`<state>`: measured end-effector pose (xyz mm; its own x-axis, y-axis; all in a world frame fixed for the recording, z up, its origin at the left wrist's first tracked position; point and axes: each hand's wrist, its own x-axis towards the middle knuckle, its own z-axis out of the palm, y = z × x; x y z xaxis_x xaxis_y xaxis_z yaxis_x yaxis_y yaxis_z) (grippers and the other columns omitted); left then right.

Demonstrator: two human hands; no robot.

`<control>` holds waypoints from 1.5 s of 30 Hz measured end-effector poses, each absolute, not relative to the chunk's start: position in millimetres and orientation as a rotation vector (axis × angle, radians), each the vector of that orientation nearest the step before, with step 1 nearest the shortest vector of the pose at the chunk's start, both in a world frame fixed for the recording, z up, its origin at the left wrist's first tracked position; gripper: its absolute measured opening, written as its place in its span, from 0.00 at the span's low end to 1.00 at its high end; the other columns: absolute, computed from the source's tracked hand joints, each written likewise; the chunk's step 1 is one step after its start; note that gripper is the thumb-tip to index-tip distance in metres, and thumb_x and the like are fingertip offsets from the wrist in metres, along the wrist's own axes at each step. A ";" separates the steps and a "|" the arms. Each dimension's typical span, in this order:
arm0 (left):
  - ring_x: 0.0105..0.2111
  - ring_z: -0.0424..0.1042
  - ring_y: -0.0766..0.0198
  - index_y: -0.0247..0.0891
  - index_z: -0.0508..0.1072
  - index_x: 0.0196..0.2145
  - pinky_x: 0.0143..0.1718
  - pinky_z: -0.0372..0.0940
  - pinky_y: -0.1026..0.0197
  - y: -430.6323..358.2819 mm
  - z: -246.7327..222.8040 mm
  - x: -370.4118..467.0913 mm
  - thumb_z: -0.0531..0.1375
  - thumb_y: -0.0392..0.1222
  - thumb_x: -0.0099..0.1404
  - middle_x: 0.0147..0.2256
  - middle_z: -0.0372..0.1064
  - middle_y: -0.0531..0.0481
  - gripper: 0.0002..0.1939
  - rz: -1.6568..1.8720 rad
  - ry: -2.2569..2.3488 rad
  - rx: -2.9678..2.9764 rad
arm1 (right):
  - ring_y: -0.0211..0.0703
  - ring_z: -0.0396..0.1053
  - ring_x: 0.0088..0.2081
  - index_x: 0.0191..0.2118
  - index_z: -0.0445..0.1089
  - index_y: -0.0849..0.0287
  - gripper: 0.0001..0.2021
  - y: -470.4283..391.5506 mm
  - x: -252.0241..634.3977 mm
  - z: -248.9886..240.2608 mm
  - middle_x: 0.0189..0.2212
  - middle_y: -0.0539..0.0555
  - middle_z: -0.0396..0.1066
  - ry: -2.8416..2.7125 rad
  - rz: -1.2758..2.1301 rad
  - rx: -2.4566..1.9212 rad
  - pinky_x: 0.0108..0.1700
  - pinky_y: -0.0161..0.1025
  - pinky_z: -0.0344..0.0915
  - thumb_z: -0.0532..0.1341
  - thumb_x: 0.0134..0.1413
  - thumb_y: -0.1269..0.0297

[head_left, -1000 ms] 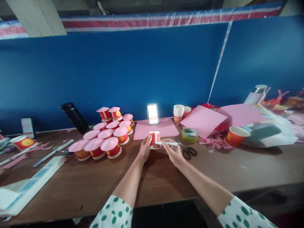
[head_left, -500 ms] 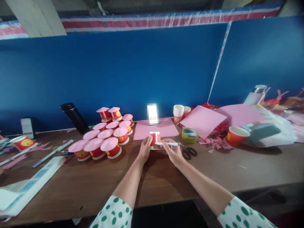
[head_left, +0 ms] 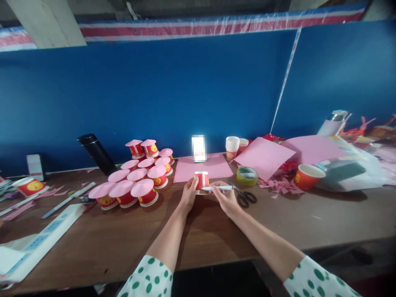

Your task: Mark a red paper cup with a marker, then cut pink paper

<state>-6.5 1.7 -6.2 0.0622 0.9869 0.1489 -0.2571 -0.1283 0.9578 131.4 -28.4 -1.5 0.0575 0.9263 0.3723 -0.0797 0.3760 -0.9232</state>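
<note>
My left hand [head_left: 189, 193] is closed round the left side of a red paper cup [head_left: 202, 180] with white markings, held just above the table in front of me. In my right hand [head_left: 225, 196] is a white pen [head_left: 221, 188], lying almost level, its tip pointing left against the lower part of the cup. Part of the cup's right side is hidden behind the right fingers. Scissors [head_left: 246, 197] with dark handles rest just right of my right hand. Behind the cup lies a pink paper sheet [head_left: 213, 167].
Several red cups with pink paper cone tops [head_left: 144, 187] stand to the left. A black flask [head_left: 96, 153] leans behind them; a white power strip [head_left: 51, 237] lies front left. On the right are a tape roll [head_left: 247, 176], pink paper scraps [head_left: 283, 185] and an upright red cup [head_left: 309, 177].
The pen's tip has shifted very slightly down on the cup. Both hands keep their hold, and everything else looks the same.
</note>
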 end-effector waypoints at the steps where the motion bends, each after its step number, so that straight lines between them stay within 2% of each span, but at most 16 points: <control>1: 0.24 0.66 0.64 0.35 0.70 0.31 0.29 0.62 0.62 2.1 -6.6 -6.6 0.54 0.54 0.58 0.26 0.69 0.48 0.18 1.362 0.895 1.154 | 0.37 0.64 0.24 0.28 0.68 0.60 0.10 -28.1 131.5 -2.0 0.21 0.51 0.69 -1.268 0.939 -0.878 0.26 0.33 0.59 0.60 0.50 0.58; 21: 0.25 0.66 0.65 0.34 0.71 0.34 0.29 0.61 0.62 5.3 -11.2 -8.2 0.54 0.54 0.58 0.28 0.69 0.48 0.19 1.344 0.884 1.148 | 0.36 0.63 0.23 0.28 0.69 0.60 0.11 -27.4 131.7 -1.0 0.20 0.51 0.68 -1.220 0.946 -0.870 0.25 0.33 0.58 0.60 0.49 0.56; 35: 0.26 0.66 0.64 0.35 0.70 0.31 0.31 0.62 0.61 2.3 -6.9 -8.2 0.54 0.54 0.58 0.26 0.69 0.49 0.17 1.333 0.879 1.143 | 0.37 0.64 0.23 0.28 0.69 0.61 0.12 -26.6 131.6 -3.7 0.21 0.51 0.69 -1.258 0.943 -0.877 0.25 0.33 0.58 0.59 0.49 0.56; 40: 0.23 0.65 0.65 0.35 0.70 0.31 0.29 0.61 0.62 3.7 -9.4 -8.1 0.54 0.54 0.58 0.25 0.68 0.49 0.18 1.353 0.864 1.141 | 0.34 0.60 0.20 0.25 0.68 0.61 0.12 -27.4 132.4 -3.3 0.18 0.49 0.66 -1.251 0.953 -0.903 0.21 0.31 0.54 0.60 0.48 0.57; 45: 0.26 0.67 0.64 0.35 0.69 0.35 0.31 0.62 0.62 4.5 -11.0 -8.9 0.55 0.53 0.58 0.28 0.69 0.48 0.18 1.364 0.819 1.109 | 0.34 0.61 0.22 0.27 0.68 0.60 0.11 -26.7 133.3 -3.5 0.21 0.50 0.67 -1.183 0.991 -0.868 0.19 0.30 0.53 0.60 0.48 0.56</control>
